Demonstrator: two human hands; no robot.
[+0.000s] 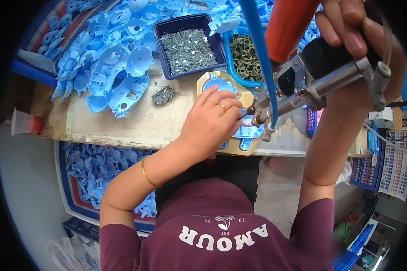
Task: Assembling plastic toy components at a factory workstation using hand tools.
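Observation:
My left hand (212, 119) lies over a blue plastic shell (248, 131), its fingers bent and close together against it. The shell sits in a tan fixture block (244, 96) at the table's front edge. My left thumb is mostly hidden. My right hand (359, 38) is raised at the upper right, wrapped round the black grip of a power screwdriver (294, 27) with an orange-red body. A metal cylinder and a blue hose are attached beside it. The tool's tip points down beside my left fingertips; whether it touches a screw is hidden.
A dark blue bin (165, 63) of small screws stands behind my left hand, and a light blue bin (233, 67) of olive-green parts beside it. A clump of screws (163, 95) lies on the table. Blue shells (117, 72) pile up left; more fill a container (90, 171) below.

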